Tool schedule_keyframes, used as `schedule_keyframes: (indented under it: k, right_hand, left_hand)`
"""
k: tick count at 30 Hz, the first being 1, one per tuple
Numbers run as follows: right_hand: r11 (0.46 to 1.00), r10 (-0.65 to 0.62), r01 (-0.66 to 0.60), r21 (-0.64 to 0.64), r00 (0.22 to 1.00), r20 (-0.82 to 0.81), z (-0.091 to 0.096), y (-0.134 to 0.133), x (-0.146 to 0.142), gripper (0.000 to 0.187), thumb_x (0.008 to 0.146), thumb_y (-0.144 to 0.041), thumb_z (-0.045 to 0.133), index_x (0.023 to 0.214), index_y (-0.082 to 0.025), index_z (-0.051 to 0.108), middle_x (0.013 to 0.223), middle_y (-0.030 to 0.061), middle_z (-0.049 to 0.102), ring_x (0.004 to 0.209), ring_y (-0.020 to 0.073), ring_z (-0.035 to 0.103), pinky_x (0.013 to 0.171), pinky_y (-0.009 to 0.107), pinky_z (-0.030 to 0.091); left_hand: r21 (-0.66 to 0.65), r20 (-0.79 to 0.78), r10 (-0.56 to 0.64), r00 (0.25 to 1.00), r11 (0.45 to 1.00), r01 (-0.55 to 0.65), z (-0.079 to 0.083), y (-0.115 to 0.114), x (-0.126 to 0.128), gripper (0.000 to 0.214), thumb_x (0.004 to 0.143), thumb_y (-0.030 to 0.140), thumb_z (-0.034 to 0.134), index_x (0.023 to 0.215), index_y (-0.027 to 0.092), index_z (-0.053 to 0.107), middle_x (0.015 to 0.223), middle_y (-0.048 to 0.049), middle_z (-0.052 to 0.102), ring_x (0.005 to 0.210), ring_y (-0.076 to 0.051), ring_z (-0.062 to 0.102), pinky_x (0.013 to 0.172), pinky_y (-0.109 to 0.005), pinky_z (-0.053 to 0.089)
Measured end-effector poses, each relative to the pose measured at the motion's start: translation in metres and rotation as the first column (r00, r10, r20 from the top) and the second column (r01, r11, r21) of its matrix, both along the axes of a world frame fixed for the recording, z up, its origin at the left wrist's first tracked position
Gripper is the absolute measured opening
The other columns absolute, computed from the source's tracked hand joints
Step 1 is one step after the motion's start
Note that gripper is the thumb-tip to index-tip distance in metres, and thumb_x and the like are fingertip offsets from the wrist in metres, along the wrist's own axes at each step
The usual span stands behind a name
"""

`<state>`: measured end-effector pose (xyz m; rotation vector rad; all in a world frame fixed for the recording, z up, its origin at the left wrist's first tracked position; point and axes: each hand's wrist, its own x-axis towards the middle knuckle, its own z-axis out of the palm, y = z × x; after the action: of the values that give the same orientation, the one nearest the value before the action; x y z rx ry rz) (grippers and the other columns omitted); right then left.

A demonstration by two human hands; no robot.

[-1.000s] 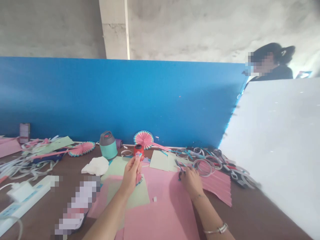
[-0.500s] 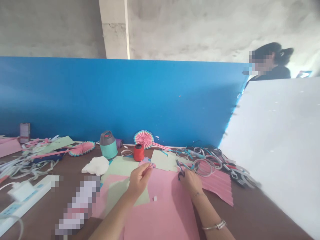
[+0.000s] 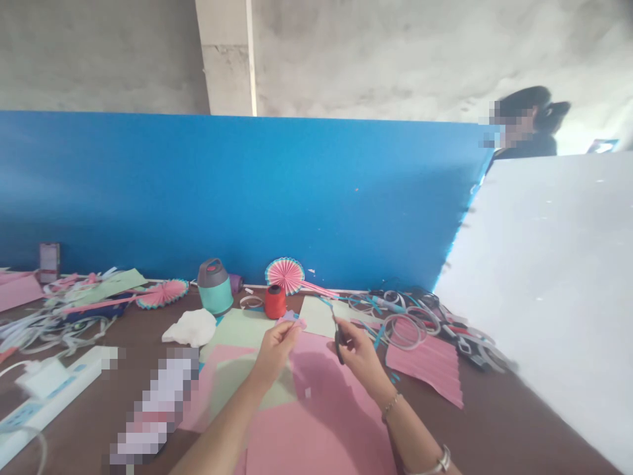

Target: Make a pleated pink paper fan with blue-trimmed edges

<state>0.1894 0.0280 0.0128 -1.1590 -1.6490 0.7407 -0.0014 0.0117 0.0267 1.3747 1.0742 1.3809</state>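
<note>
Between the fingers of my left hand [image 3: 277, 349] is a small piece of pink paper [image 3: 299, 324]. My right hand [image 3: 360, 355] grips black-handled scissors [image 3: 339, 344] with the blades pointing up and away; it is raised over the paper. Beneath both hands lie overlapping pink sheets [image 3: 321, 435] and a pale green sheet [image 3: 237, 386]. A tiny white block [image 3: 308, 392] sits on the pink paper. Just beyond my left hand stands a red spool of thread [image 3: 275, 303]. To the right of my right hand lies a pleated pink sheet [image 3: 425, 363].
A teal lidded container [image 3: 215, 293] stands behind white tissue [image 3: 190, 328]. Pleated paper fans [image 3: 284, 274] lie near the blue partition [image 3: 237, 191]. Tangled cables [image 3: 420, 320] are at the right, a power strip [image 3: 54, 396] at the left. Beyond the partition is another person [image 3: 529, 125].
My right hand has lifted the scissors from the table and brought them left, closer to my left hand. My left hand keeps its hold on the pink paper, nearly still.
</note>
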Motion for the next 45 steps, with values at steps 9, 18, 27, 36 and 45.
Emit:
schedule_keyframes:
  k: [9, 18, 27, 36, 45]
  right_hand:
    - [0.970, 0.199, -0.226, 0.091, 0.951, 0.237, -0.004, -0.017, -0.010, 0.035, 0.069, -0.022, 0.058, 0.103, -0.019, 0.059, 0.078, 0.0010, 0.056, 0.068, 0.0127, 0.049, 0.061, 0.024, 0.040]
    - [0.955, 0.234, -0.273, 0.116, 0.934, 0.270, -0.004, -0.014, -0.007, 0.043, 0.063, -0.009, 0.049, 0.103, -0.019, 0.061, 0.071, -0.0014, 0.052, 0.062, 0.0106, 0.046, 0.058, 0.022, 0.038]
    - [0.946, 0.286, -0.308, 0.099, 0.940, 0.188, -0.006, -0.016, -0.011, 0.033, 0.067, -0.011, 0.049, 0.096, -0.018, 0.063, 0.066, -0.0028, 0.047, 0.060, 0.0103, 0.043, 0.056, 0.021, 0.036]
    - [0.950, 0.281, -0.301, 0.080, 0.939, 0.196, -0.006, -0.019, -0.014, 0.019, 0.076, -0.023, 0.057, 0.091, -0.018, 0.066, 0.061, -0.0035, 0.044, 0.056, 0.0104, 0.037, 0.054, 0.022, 0.033]
    - [0.958, 0.269, -0.282, 0.054, 0.949, 0.166, -0.009, -0.020, -0.017, 0.022, 0.074, -0.022, 0.057, 0.094, -0.017, 0.065, 0.063, -0.0029, 0.047, 0.056, 0.0099, 0.036, 0.054, 0.021, 0.033]
  left_hand:
    - [-0.006, -0.028, -0.140, 0.990, 0.990, 0.140, 0.000, 0.000, -0.001, 0.035, 0.075, 0.045, 0.059, 0.057, 0.017, 0.049, 0.054, 0.0065, 0.028, 0.050, -0.008, 0.021, 0.046, -0.022, 0.018]
    - [-0.022, -0.024, -0.188, 0.982, 0.982, 0.188, 0.006, -0.003, -0.001, 0.029, 0.075, 0.042, 0.061, 0.063, 0.016, 0.062, 0.053, 0.0051, 0.033, 0.050, -0.009, 0.022, 0.046, -0.023, 0.018]
    - [-0.027, -0.057, -0.197, 0.979, 0.980, 0.195, 0.006, -0.002, -0.005, 0.026, 0.076, 0.040, 0.059, 0.067, 0.016, 0.065, 0.053, 0.0050, 0.034, 0.049, -0.009, 0.023, 0.045, -0.023, 0.018]
    - [-0.074, -0.046, -0.204, 0.978, 0.977, 0.200, 0.013, -0.007, -0.005, 0.032, 0.075, 0.045, 0.060, 0.059, 0.017, 0.058, 0.049, 0.0074, 0.025, 0.046, -0.008, 0.021, 0.042, -0.021, 0.017]
    - [-0.113, -0.048, -0.214, 0.976, 0.972, 0.208, 0.013, -0.006, -0.008, 0.034, 0.073, 0.048, 0.061, 0.061, 0.016, 0.059, 0.048, 0.0081, 0.024, 0.043, -0.006, 0.021, 0.039, -0.020, 0.016]
